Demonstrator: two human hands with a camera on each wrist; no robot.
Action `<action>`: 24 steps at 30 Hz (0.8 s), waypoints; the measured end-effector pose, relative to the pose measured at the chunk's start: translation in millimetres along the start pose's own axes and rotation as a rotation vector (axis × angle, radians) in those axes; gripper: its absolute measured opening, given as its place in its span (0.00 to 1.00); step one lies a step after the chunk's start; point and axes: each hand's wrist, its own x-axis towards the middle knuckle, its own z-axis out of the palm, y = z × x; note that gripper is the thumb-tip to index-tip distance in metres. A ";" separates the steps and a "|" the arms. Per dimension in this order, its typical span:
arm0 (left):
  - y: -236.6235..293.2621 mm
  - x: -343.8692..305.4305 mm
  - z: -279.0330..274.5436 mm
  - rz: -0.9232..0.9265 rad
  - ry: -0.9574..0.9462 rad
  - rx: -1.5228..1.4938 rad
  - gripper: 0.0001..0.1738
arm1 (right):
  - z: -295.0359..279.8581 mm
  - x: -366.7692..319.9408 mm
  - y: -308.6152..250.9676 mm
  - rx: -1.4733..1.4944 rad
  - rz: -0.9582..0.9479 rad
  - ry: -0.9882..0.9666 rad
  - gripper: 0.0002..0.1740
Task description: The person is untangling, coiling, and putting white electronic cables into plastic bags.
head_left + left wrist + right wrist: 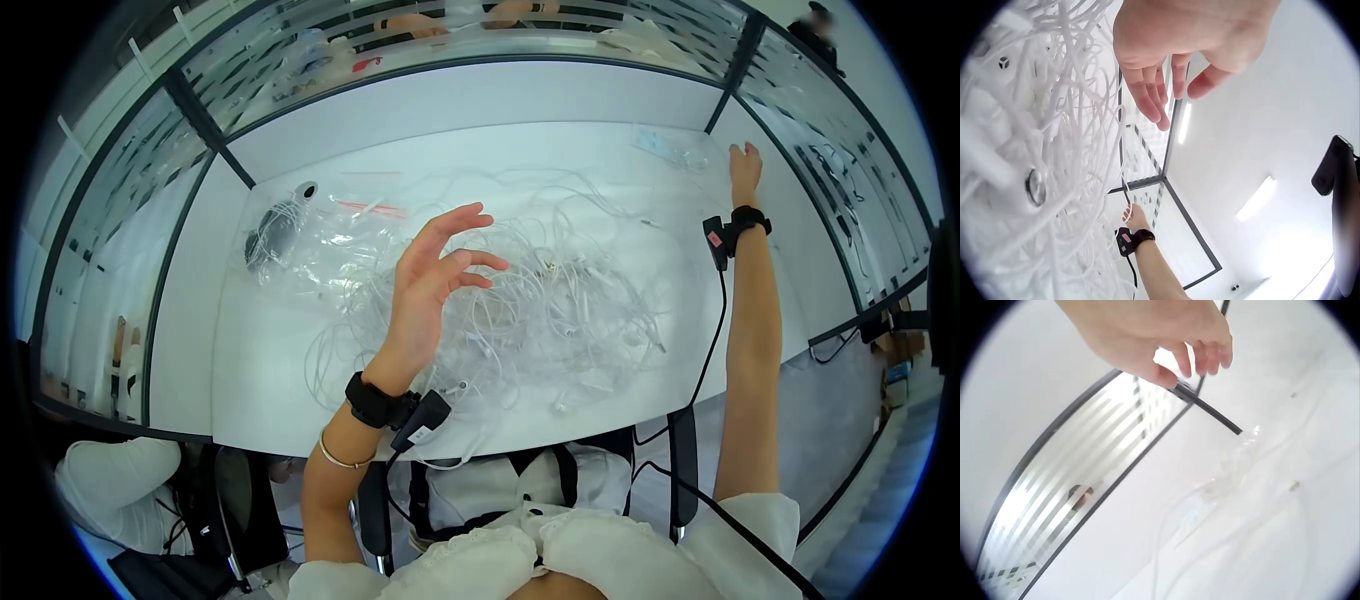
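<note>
A wide tangle of white cables (560, 300) with small plugs lies on the white table. Above its left part hovers my left hand (430, 280), fingers apart and loosely bent, holding nothing; the left wrist view shows this hand (1179, 56) beside the cables (1072, 156). My right hand (745, 175) is at the table's right side, near the partition. In the right wrist view its fingers (1200, 359) hang loosely bent with nothing between them. A small clear plastic bag (655, 145) lies to the left of that hand.
Clear plastic bags (340, 235) and a dark round object (272, 238) lie at the table's left. Low white partitions (480, 100) with dark-framed panels enclose the back and sides. Black cords run from both wrist cameras. A person (815, 35) is beyond the right panel.
</note>
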 end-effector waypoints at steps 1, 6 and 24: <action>0.1 -1.1 0.2 0.008 0.006 -0.002 0.25 | -12.3 1.1 -7.2 0.119 -0.077 0.007 0.26; -1.1 -2.2 -6.6 0.040 -0.009 -0.016 0.15 | -93.4 -38.8 -137.2 0.614 -0.216 -0.919 0.15; -22.3 -2.4 -25.3 0.114 -0.197 1.074 0.25 | -54.9 -173.9 -350.3 0.163 -0.965 -1.366 0.21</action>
